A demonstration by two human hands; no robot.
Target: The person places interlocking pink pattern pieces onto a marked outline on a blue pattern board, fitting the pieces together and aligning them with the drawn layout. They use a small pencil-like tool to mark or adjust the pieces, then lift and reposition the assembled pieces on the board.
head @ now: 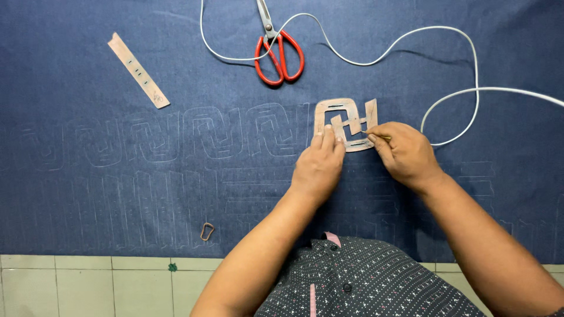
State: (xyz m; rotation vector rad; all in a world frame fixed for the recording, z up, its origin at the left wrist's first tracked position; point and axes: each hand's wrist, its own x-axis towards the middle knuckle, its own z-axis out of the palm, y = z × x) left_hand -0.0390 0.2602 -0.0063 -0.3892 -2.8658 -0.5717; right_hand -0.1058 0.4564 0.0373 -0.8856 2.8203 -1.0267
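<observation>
Cardboard template (346,120): tan, flat, cut-out pattern piece with slots and a rounded outer edge, lying on blue denim cloth (117,194) right of centre, at the end of a row of chalked outlines (176,138) of like shape. Judged light, thin and fairly stiff, prone to sliding on the cloth unless pressed down; narrow bars likely to bend or crease if lifted by one corner. Best held flat by pressure on its broad lower edge, fingers clear of the contour.

Left hand (318,164): fingers flat and together, pressing the template's lower left part onto the cloth; nothing grasped.

Right hand (405,154): pinched round a thin marking stick (379,137), tip at the template's right edge.

Also present:
- Red-handled scissors (277,50), upper centre, closed, well apart from the hands.
- White cord (411,41), looping across the top and right, passing through the scissors' handles.
- Tan strip (138,70) with small slots, upper left.
- Small tan loop (207,231), near the cloth's lower edge.
- Pale tiled surface (88,285) below the cloth.
</observation>
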